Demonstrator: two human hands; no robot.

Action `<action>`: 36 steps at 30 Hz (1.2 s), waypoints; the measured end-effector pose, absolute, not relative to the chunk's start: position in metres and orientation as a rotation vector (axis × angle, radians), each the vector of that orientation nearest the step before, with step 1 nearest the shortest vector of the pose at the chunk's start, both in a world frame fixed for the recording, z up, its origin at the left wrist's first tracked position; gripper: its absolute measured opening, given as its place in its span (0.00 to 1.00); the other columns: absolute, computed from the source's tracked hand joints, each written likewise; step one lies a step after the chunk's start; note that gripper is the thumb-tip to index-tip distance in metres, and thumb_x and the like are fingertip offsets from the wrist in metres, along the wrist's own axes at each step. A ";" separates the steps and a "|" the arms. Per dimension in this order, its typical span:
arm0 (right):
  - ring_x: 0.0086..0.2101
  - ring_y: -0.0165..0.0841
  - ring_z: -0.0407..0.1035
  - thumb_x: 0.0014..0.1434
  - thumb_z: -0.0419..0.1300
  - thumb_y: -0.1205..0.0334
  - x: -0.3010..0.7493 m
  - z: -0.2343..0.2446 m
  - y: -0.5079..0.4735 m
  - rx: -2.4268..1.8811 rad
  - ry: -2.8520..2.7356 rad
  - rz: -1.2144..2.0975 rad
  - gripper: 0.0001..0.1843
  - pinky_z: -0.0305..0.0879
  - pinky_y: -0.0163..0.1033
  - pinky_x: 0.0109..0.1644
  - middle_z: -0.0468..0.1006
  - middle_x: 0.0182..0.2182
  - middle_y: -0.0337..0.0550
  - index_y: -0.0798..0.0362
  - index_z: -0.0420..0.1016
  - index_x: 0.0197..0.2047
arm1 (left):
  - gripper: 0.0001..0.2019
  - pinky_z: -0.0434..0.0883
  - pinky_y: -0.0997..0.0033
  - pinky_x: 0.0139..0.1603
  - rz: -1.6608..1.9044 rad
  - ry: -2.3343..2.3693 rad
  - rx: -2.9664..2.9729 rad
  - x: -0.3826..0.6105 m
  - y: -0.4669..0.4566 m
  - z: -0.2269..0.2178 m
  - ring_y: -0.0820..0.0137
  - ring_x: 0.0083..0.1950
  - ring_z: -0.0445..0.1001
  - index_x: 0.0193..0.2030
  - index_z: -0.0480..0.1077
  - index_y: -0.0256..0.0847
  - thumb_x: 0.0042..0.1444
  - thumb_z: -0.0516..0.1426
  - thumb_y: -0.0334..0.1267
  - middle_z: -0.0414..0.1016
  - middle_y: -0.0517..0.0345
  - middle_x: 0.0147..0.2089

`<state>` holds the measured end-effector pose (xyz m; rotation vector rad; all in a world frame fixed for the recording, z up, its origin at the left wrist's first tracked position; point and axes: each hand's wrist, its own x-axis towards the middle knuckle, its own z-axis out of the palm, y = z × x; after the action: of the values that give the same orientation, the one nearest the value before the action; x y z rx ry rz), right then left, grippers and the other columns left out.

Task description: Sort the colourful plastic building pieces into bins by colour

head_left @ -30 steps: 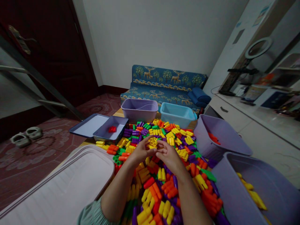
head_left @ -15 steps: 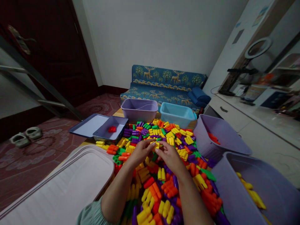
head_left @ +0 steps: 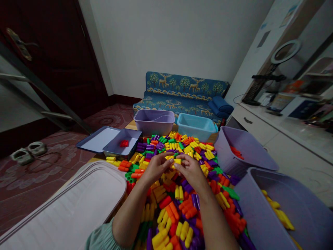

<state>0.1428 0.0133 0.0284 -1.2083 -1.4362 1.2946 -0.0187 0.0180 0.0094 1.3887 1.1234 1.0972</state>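
Yellow blocks [head_left: 177, 161] being handled two-handed
Left hand [head_left: 156, 166] and right hand [head_left: 191, 169] pinch them over the mixed pile [head_left: 173, 210]; the next move likely needs a steady grip.

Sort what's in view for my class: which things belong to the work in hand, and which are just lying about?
Probably belong:
yellow plastic in the left hand and right hand
loose coloured blocks
tub with yellow blocks
open case with red plastic

Probably just about:
sofa
shoes
ladder
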 end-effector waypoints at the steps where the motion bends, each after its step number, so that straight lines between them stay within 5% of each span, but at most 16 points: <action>1: 0.22 0.29 0.67 0.47 0.63 0.53 0.148 0.029 0.015 -1.238 -1.400 1.256 0.20 0.63 0.33 0.24 0.73 0.25 0.35 0.52 0.68 0.42 | 0.27 0.66 0.75 0.25 1.095 1.159 1.430 -0.019 0.018 0.009 0.72 0.24 0.71 0.56 0.70 0.33 0.54 0.58 0.50 0.74 0.58 0.25; 8: 0.23 0.31 0.67 0.46 0.63 0.52 0.192 0.025 0.029 -1.385 -1.399 0.969 0.18 0.60 0.33 0.23 0.73 0.26 0.37 0.52 0.67 0.39 | 0.14 0.66 0.71 0.37 0.768 1.612 1.949 -0.035 0.012 0.025 0.66 0.36 0.75 0.44 0.78 0.39 0.50 0.61 0.38 0.79 0.53 0.36; 15: 0.22 0.28 0.63 0.51 0.60 0.57 0.178 0.017 0.023 -1.573 -1.870 0.922 0.13 0.55 0.33 0.26 0.67 0.20 0.33 0.53 0.72 0.40 | 0.31 0.68 0.66 0.48 0.392 1.664 2.143 -0.035 -0.003 0.037 0.56 0.52 0.74 0.57 0.72 0.42 0.42 0.67 0.41 0.75 0.47 0.53; 22: 0.37 0.39 0.72 0.51 0.60 0.54 0.155 0.025 0.011 -1.832 -2.137 0.633 0.19 0.57 0.38 0.35 0.78 0.35 0.45 0.51 0.74 0.46 | 0.27 0.68 0.67 0.40 0.315 1.655 2.138 -0.022 0.002 0.020 0.54 0.46 0.76 0.55 0.73 0.43 0.44 0.63 0.39 0.79 0.48 0.46; 26: 0.44 0.41 0.72 0.50 0.60 0.61 0.151 0.026 0.008 -1.794 -2.159 0.514 0.18 0.59 0.39 0.42 0.77 0.44 0.48 0.50 0.71 0.46 | 0.25 0.66 0.71 0.35 0.423 1.506 2.078 -0.025 0.005 0.015 0.60 0.40 0.77 0.53 0.74 0.39 0.44 0.60 0.34 0.80 0.50 0.41; 31: 0.41 0.40 0.72 0.49 0.59 0.67 0.147 0.022 0.008 -1.691 -2.162 0.532 0.14 0.60 0.39 0.42 0.77 0.39 0.46 0.51 0.69 0.41 | 0.23 0.66 0.73 0.39 0.648 1.328 2.023 -0.024 0.007 0.015 0.63 0.43 0.75 0.50 0.75 0.37 0.44 0.57 0.28 0.79 0.52 0.42; 36: 0.40 0.40 0.73 0.50 0.58 0.66 0.143 0.025 0.010 -1.552 -2.035 0.648 0.19 0.62 0.39 0.41 0.79 0.38 0.46 0.52 0.71 0.48 | 0.25 0.66 0.74 0.30 0.861 1.232 1.706 -0.021 0.010 0.019 0.69 0.32 0.71 0.56 0.71 0.33 0.51 0.59 0.40 0.76 0.53 0.35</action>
<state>0.1428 0.0097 0.0246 -1.5517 -2.0350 0.6477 -0.0211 0.0097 0.0187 1.7059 1.2323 0.8614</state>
